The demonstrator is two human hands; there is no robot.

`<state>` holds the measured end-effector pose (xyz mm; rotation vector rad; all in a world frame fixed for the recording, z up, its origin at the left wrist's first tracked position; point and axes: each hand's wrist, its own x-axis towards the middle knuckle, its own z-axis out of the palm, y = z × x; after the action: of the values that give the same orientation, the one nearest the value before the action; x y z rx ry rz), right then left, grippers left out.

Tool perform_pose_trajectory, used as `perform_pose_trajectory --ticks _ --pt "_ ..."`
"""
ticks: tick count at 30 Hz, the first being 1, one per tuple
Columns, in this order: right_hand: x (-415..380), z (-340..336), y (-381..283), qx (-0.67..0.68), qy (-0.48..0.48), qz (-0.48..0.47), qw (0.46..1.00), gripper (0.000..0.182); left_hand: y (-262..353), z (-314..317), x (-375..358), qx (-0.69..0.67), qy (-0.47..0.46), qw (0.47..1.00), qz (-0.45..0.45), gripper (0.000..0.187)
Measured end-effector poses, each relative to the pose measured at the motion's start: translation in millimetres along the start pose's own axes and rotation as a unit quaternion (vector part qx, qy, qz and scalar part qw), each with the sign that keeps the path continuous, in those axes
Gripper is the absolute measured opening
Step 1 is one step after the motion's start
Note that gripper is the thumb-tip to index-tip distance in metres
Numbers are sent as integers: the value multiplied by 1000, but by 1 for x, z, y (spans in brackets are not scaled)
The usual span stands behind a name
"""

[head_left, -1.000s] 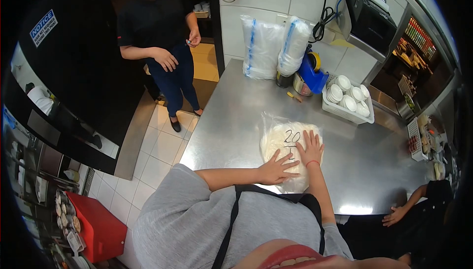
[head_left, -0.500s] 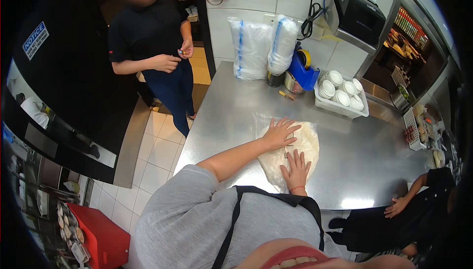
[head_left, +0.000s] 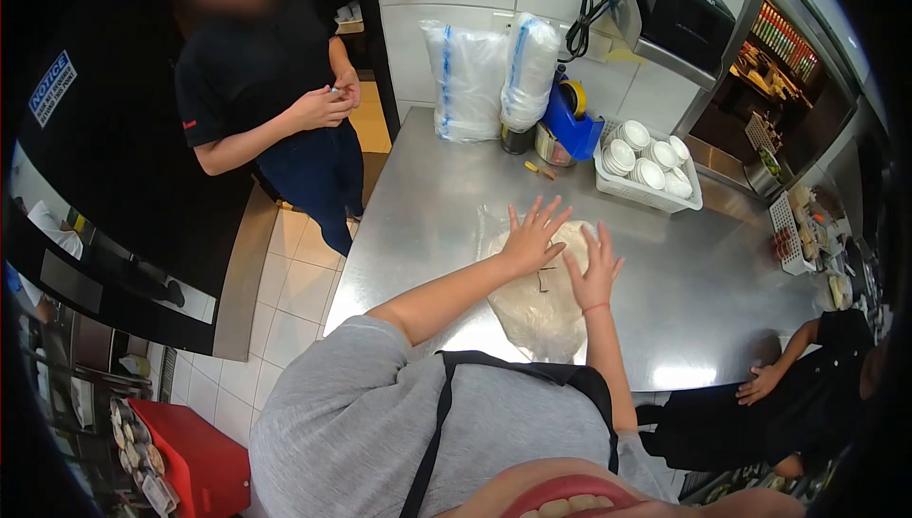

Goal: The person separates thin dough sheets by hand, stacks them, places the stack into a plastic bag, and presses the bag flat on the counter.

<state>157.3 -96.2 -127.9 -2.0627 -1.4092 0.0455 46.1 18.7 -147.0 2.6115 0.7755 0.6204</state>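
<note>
A clear plastic bag of pale dough-like stuff (head_left: 541, 314) lies flat on the steel table (head_left: 437, 195), with black marker writing on top. My left hand (head_left: 532, 236) lies flat on the bag's far left part, fingers spread. My right hand (head_left: 595, 271), a red band on its wrist, presses the bag's upper right part with fingers spread. Neither hand grips anything.
At the table's back stand two tall plastic bags (head_left: 467, 81), a blue tape dispenser (head_left: 570, 119) and a white basket of small white bowls (head_left: 646, 171). A person in black (head_left: 256, 100) stands on the left. Another person's hand (head_left: 757, 387) rests on the near right table edge.
My left hand stayed on the far part of the bag. My right hand slid from the bag's near end up to its right side. The person in black came closer.
</note>
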Motion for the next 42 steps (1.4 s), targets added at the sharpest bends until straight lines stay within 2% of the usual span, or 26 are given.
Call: perform_pose_trajectory --ticks 1,2,5,7,11,19,34,42 --pt "11 -2 -1 2 40 -1 999 54 5 -5 3 -7 33 999 3 63" --pt "21 1 1 3 40 -3 999 54 3 -4 2 -6 35 999 2 63" --pt "33 35 20 -60 9 16 998 58 -11 12 -13 16 -14 1000 -17 61" --pt "22 57 35 -174 -119 55 976 62 -28 23 -32 62 -82 993 -60 60" --pt "23 55 35 -171 -161 73 969 63 -34 26 -35 55 -74 994 -55 59" --pt "25 51 34 -157 -168 86 969 63 -52 24 -41 46 -37 997 -52 59" --pt "-14 29 47 -130 -143 111 975 61 -66 6 -61 98 -77 982 -142 60" --pt "-27 30 59 -110 -97 115 982 58 -72 12 -64 104 -75 982 -138 61"
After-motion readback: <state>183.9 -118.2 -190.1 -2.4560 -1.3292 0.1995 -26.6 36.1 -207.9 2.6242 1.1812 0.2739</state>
